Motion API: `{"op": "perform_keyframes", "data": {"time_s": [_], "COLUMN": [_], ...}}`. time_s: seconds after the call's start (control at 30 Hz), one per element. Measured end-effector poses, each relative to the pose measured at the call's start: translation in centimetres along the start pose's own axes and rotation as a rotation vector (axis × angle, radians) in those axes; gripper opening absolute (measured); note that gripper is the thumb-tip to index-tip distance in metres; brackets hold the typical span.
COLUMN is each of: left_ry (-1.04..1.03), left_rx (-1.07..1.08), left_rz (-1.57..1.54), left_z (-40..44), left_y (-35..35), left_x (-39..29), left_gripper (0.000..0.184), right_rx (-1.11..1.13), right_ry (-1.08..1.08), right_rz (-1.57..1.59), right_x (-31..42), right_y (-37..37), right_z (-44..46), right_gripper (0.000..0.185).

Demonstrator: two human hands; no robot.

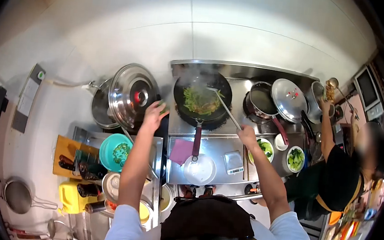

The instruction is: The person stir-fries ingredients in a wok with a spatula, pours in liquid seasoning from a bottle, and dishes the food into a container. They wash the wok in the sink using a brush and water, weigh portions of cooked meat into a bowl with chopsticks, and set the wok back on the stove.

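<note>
A dark wok (pixel 181 107) with a reddish-brown handle sits on the stove. Steaming green strips and browner pieces (pixel 201 101) lie in it. My right hand (pixel 247 137) is closed around the handle of a long metal cooking spatula (pixel 229 112), whose head reaches into the food. To the left of the wok, my left hand (pixel 155 113) is raised beside a large steel lid (pixel 133 92), its fingers curled around small bits of green vegetable (pixel 162 108). Below that arm stands a turquoise bowl (pixel 106 151) with chopped greens (pixel 121 153).
Right of the wok are a saucepan (pixel 262 100), a steel lid (pixel 289 99) and bowls of greens (pixel 295 159). A white bowl (pixel 200 168), pink cloth (pixel 182 151) and scale (pixel 233 162) lie in front. At right, a co-worker (pixel 340 178) holds a ladle of food (pixel 330 88).
</note>
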State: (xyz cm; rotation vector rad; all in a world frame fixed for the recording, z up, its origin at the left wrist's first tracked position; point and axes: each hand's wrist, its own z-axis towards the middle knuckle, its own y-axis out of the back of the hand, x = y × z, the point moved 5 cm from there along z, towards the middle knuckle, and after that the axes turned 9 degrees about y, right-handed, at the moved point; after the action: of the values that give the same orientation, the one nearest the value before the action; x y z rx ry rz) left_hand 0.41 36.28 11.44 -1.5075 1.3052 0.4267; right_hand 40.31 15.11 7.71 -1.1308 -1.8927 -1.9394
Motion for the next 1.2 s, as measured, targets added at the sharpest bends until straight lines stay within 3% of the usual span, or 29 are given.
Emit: {"op": "perform_keyframes", "data": {"time_s": [0.07, 0.17, 0.2, 0.33, 0.4, 0.43, 0.53, 0.63, 0.73, 0.8, 0.87, 0.97, 1.03, 1.1, 1.17, 1.2], "left_ry": [0.015, 0.118, 0.195, 0.000, -0.022, -0.129, -0.009, -0.236, -0.175, -0.145, -0.113, -0.143, -0.149, -0.371, -0.550, -0.617], "left_rx": [0.036, -0.231, -0.317, -0.385, -0.352, -0.325, -0.295, -0.110, 0.045, -0.021, -0.084, -0.180, -0.258, -0.369, -0.378, -0.440], "left_rz": [0.036, 0.379, 0.453, 0.829, 0.900, 0.839, 0.917, 0.868, 0.565, 0.381, 0.194, 0.265, 0.263, 0.265, 0.280, 0.432], "left_z": [5.5, 6.8, 6.3, 12.3, 13.5, 13.3, 11.9, 12.0, 12.2, 12.2, 11.9, 8.4, 7.5, 6.8, 4.1, 2.6], "left_y": [-4.7, -12.2, -14.2, -14.4, -14.6, -15.3, -16.9, -17.9, -17.1, -15.7, -14.4, -13.4, -11.1, -7.8, -6.0, -5.2], "left_x": [1.8, 1.3, 0.5, 1.0, 0.5, 0.3, 0.0, 1.0, 0.9, 0.1, -0.5, -1.8, -0.9, 2.0, 5.3, 7.5], "left_gripper": [0.026, 0.050, 0.054, 0.040, 0.032, 0.021, 0.026, 0.033, 0.040, 0.027, 0.017, 0.027, 0.037, 0.036, 0.022, 0.020], "right_rx": [0.039, 0.041, 0.057, 0.176, 0.137, 0.174, 0.388, 0.468, 0.552, 0.452, 0.401, 0.134, 0.235, 0.250, 0.190, 0.210], "right_ry": [0.023, -0.014, 0.013, 0.094, 0.284, 0.279, 0.213, 0.174, 0.134, 0.126, 0.254, 0.441, 0.500, 0.615, 0.791, 0.785], "right_rz": [0.085, 0.356, 0.307, 0.054, -0.113, -0.116, -0.286, -0.378, -0.354, -0.242, -0.343, -0.473, -0.557, -0.648, -0.746, -0.755], "right_x": [0.9, 4.4, 4.6, 7.9, 10.9, 12.0, 16.4, 17.4, 15.5, 13.6, 14.0, 14.7, 17.7, 18.5, 17.3, 16.8], "right_y": [3.0, 7.7, 9.0, 14.9, 17.5, 18.2, 19.9, 19.6, 16.2, 12.9, 10.4, 7.5, 7.5, 6.8, 5.3, 5.7], "right_z": [-0.9, -3.1, -3.0, -0.9, 0.4, 1.0, 2.6, 5.1, 9.2, 11.4, 11.9, 12.2, 9.2, 6.9, 4.8, 3.7], "right_gripper": [0.037, 0.037, 0.037, 0.035, 0.031, 0.028, 0.020, 0.022, 0.023, 0.024, 0.023, 0.019, 0.017, 0.021, 0.033, 0.036]}}
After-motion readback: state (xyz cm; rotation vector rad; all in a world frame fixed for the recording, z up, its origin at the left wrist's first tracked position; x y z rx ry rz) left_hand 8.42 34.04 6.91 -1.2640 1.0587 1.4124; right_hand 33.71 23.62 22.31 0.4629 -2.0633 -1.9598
